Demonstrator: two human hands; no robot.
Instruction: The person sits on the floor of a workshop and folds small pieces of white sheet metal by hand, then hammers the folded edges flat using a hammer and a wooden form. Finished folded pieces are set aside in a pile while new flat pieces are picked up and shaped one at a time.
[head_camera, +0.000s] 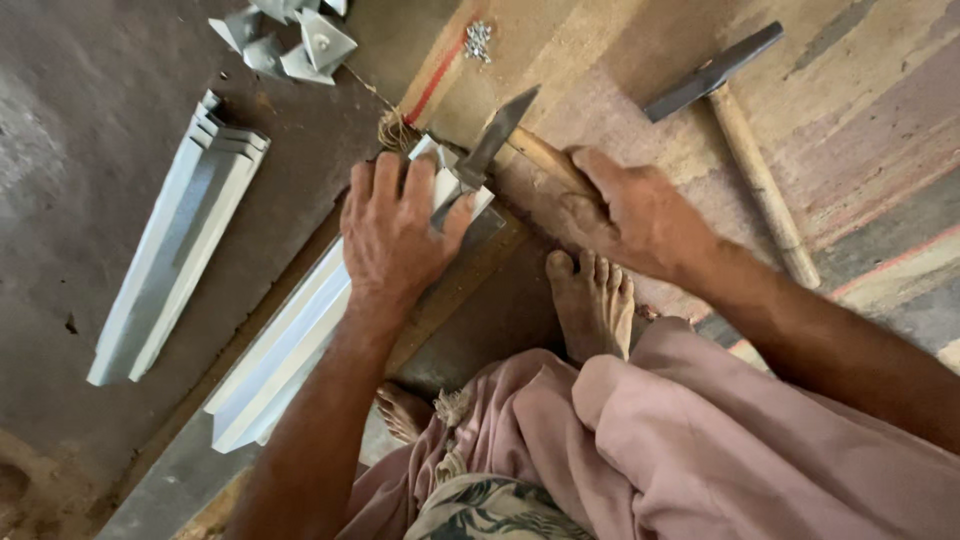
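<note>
While the left hand (395, 235) lies flat with fingers spread on the near end of a folded grey sheet-metal channel (285, 345), pressing it down on a wooden board (520, 50), the right hand (625, 215) is wrapped tight around the wooden handle of a hammer (495, 135). The hammer's dark metal head rests at the channel's end, just beside the left fingertips; whether it actually touches the metal is hard to tell. The channel runs from that end down toward the lower left across the floor (90, 120). A second hammer (735, 120) lies on the board to the right, well apart from both hands. A stack of similar channels (175, 240) rests on the floor to the left, and folded metal corner pieces (290, 35) sit near the top edge. A small heap of nails (478, 40) lies on the board. A bare foot (590, 300) is planted below the right hand.
</note>
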